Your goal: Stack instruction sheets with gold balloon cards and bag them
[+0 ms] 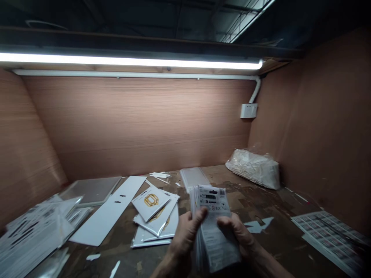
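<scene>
Between my two hands is a stack of flat printed packages [216,239], held upright with hang-holes at the top and small print on the face turned to me. My left hand [185,235] grips the stack's left edge, its thumb on the front. On the right side my right hand [239,233] clasps it, thumb also pressed on the front face. Just left of my hands lies a loose pile of white packets [153,212] with a gold letter-like design. Behind the stack rests a bundle of clear plastic sleeves [194,177].
More packages [37,231] are heaped at the left, beside a long white card strip [108,212]. A plastic-wrapped bundle [253,168] sits in the back right corner. Sticker sheets [330,235] lie at the right. Paper scraps [259,224] dot the table. Wooden walls [150,123] enclose it.
</scene>
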`<state>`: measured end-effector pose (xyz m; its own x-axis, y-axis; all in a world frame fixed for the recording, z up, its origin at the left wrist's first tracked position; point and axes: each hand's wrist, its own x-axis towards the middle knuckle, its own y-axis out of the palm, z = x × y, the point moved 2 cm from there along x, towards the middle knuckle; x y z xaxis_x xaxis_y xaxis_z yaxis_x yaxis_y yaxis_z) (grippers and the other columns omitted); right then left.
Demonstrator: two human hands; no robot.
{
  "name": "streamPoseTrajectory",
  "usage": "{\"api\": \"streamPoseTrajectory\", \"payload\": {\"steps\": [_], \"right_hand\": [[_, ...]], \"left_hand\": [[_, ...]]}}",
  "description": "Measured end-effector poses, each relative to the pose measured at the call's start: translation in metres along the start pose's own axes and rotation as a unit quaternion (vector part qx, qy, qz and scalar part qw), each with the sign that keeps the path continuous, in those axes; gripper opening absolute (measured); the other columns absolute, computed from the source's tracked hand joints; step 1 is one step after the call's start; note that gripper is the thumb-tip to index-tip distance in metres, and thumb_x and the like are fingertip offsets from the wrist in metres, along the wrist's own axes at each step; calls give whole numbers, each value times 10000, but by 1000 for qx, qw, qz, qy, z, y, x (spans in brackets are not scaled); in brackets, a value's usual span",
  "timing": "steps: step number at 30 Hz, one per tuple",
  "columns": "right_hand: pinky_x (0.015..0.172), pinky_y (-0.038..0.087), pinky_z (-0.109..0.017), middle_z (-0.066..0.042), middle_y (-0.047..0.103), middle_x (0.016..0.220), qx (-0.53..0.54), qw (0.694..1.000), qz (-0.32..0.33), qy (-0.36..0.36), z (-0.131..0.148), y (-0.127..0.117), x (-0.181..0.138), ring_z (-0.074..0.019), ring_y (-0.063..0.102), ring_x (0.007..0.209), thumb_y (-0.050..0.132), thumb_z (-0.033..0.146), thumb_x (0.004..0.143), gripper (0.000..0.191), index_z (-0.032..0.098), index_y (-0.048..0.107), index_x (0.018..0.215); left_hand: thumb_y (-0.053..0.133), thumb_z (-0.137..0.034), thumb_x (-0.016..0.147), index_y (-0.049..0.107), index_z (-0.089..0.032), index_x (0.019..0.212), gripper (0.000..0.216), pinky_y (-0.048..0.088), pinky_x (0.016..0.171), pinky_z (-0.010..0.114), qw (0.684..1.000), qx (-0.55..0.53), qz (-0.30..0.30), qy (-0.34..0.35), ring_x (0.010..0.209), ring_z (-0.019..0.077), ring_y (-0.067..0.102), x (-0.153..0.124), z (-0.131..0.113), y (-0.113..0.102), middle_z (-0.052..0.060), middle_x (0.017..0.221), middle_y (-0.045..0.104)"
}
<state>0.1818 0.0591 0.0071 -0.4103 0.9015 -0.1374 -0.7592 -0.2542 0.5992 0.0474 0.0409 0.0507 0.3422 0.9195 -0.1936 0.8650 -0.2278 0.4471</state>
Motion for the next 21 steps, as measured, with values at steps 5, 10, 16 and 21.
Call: {"api": "streamPoseTrajectory", "payload": {"steps": [5, 10, 16, 21], "right_hand": [[612, 434, -287, -78, 609, 748, -229, 964, -100, -86, 21, 25, -13, -217, 553, 700, 629, 226, 567, 276, 96, 605, 809], [589, 435, -281, -59, 605, 706, -292, 949, -84, -79, 34, 25, -4, -220, 545, 687, 668, 234, 503, 262, 116, 598, 727], [719, 430, -370, -121, 605, 808, 23, 995, -41, 90, 6, 17, 33, -235, 566, 745, 559, 138, 628, 348, 52, 522, 963], [725, 434, -409, -116, 616, 710, 97, 979, -118, 132, 9, 9, 64, -235, 583, 694, 495, 213, 710, 482, 30, 378, 1140]], "left_hand": [[698, -209, 437, 540, -90, 829, 439, 409, 603, 276, 987, -35, -81, 137, 683, 206, 533, 5, 18, -11, 89, 745, 592], [673, -154, 459, 541, -95, 782, 354, 396, 579, 240, 979, -92, -65, 169, 644, 162, 522, 5, 12, -12, 71, 715, 591], [528, -542, 595, 530, -52, 740, 511, 409, 495, 261, 995, 61, -80, 22, 536, 151, 517, 17, -18, -25, 111, 665, 550], [315, -670, 635, 411, -135, 892, 602, 393, 397, 275, 940, 264, -214, -11, 507, 153, 516, 26, -69, -79, 75, 772, 508]]}}
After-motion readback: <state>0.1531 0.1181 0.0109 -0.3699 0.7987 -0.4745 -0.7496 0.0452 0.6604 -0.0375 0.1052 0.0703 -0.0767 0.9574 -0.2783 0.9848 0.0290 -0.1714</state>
